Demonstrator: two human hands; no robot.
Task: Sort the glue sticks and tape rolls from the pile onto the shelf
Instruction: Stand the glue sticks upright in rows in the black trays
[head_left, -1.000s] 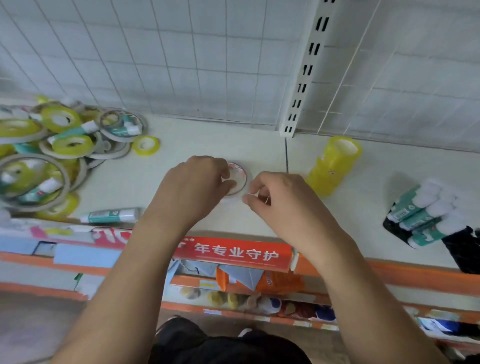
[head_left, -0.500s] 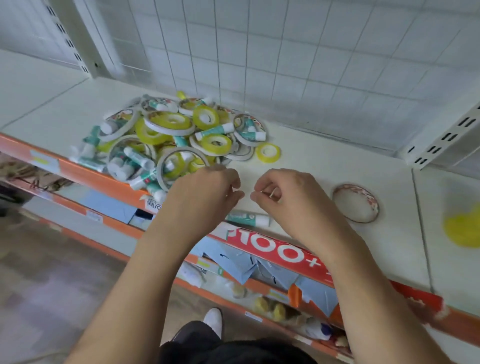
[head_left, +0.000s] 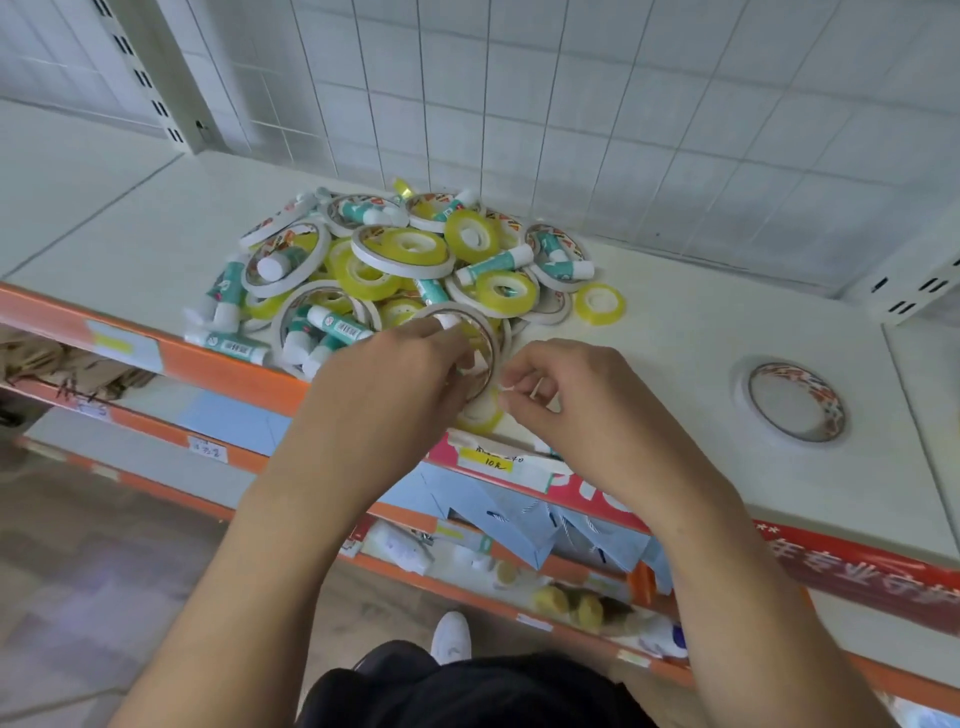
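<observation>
Moved forward off the shelf (head_left: 675, 322) edge, now reaching both hands into the near side of the pile (head_left: 410, 249). Gripping a large white tape ring (head_left: 470, 313) there with the left hand (head_left: 389, 384), fingers curling through it. Holding the right hand (head_left: 592, 405) just beside that ring, fingers curled; cannot tell whether pinching anything. Lying well right of the pile: one patterned tape roll (head_left: 795, 402).

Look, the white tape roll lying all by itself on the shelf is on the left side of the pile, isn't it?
Not quite. The white tape roll does lie flat by itself on the shelf, but it is on the right side of the pile, not the left. The head view shows it beyond the right hand.
</observation>
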